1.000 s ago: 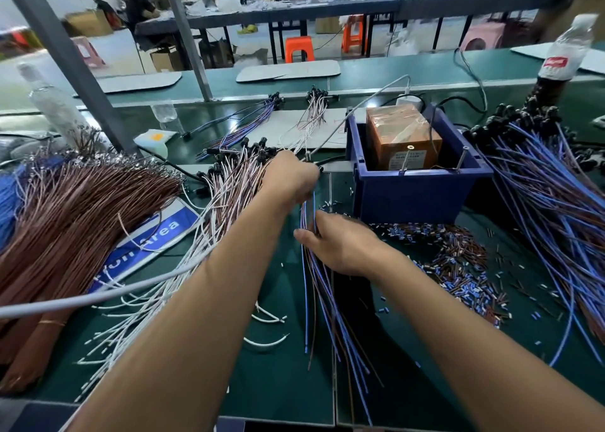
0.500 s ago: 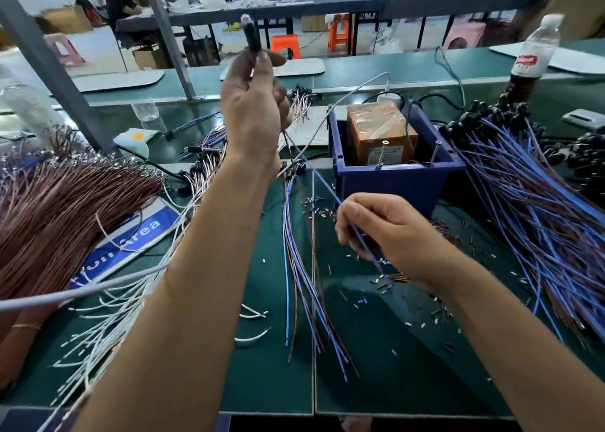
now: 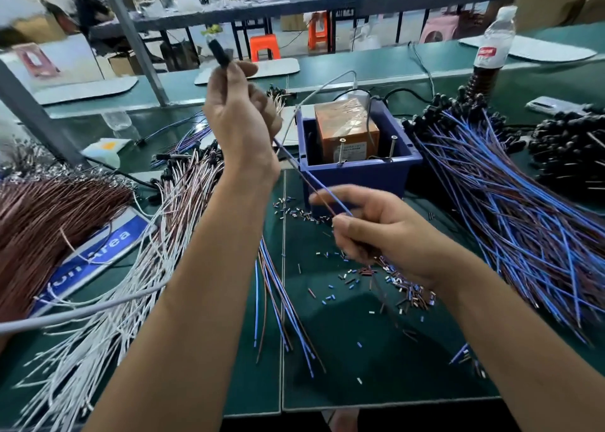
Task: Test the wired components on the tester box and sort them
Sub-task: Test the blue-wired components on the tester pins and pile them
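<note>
Just left of the blue box [image 3: 357,169] on the counter [image 3: 360,349], the left hand [image 3: 240,127] pinches the black plug [image 3: 218,53] of one wired part held high, while the right hand [image 3: 370,232] pinches its blue and brown wires [image 3: 322,189] lower down. It looks light and limp (the plug is the only stiff hold), so both ends need gripping. Compared with half a second ago, the wires look pulled straighter between the hands.

Component lifted clear of the bench.
The left hand [image 3: 240,127], down among the wire bundles a second ago, now holds the black component [image 3: 219,53] aloft; the right hand [image 3: 376,228] has slid along its blue-and-brown leads [image 3: 314,182].
</note>
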### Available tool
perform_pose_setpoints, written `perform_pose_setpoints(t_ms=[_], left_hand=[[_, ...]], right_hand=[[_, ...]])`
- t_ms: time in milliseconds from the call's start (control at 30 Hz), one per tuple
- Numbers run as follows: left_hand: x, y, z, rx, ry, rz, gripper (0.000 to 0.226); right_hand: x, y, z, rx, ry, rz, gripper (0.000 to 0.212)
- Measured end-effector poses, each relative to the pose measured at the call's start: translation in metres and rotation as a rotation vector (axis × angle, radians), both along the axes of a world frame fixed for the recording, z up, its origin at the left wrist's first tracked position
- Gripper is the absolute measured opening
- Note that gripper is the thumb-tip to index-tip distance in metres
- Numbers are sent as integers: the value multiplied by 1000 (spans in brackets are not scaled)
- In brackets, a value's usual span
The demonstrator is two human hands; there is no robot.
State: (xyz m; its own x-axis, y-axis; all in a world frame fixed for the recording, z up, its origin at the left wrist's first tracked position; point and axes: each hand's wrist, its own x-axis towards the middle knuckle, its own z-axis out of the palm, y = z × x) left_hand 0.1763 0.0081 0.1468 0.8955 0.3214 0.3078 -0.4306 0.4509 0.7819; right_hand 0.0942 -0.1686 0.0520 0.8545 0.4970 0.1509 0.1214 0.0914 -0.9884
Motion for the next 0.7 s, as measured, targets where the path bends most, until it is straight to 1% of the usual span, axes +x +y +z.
perform_pose_setpoints(t_ms=[33, 67, 133, 167, 267, 333, 400, 500, 567, 667, 700], left_hand=[[-1, 2, -4, 83, -22, 14, 25], [-4, 2, -10, 175, -50, 25, 25], [-10, 0, -22, 382, -124, 46, 22], [-14, -3, -29, 494, -170, 53, 21], [-26, -18, -52, 774, -279, 79, 20], [-33, -26, -66, 890, -357, 120, 23], [-37, -31, -74, 966, -415, 163, 25], [-37, -31, -78, 997, -470, 177, 29], [-35, -29, -81, 984, -480, 183, 32], [-31, -24, -90, 963, -468, 223, 39], [-29, -22, -94, 959, -462, 242, 40]], right_hand=[[1, -7, 1, 59, 29, 1, 36], [2, -13, 2, 114, 51, 10, 36], [4, -26, 4, 231, 77, 57, 25], [6, -31, 4, 291, 95, 82, 25], [13, -45, 3, 509, 178, 154, 41], [19, -52, 2, 672, 227, 224, 45], [23, -57, 0, 784, 234, 292, 47], [27, -62, -9, 907, 266, 338, 54], [29, -63, -16, 903, 250, 305, 52], [32, -62, -22, 647, 99, 91, 34], [32, -61, -23, 574, 77, 14, 32]])
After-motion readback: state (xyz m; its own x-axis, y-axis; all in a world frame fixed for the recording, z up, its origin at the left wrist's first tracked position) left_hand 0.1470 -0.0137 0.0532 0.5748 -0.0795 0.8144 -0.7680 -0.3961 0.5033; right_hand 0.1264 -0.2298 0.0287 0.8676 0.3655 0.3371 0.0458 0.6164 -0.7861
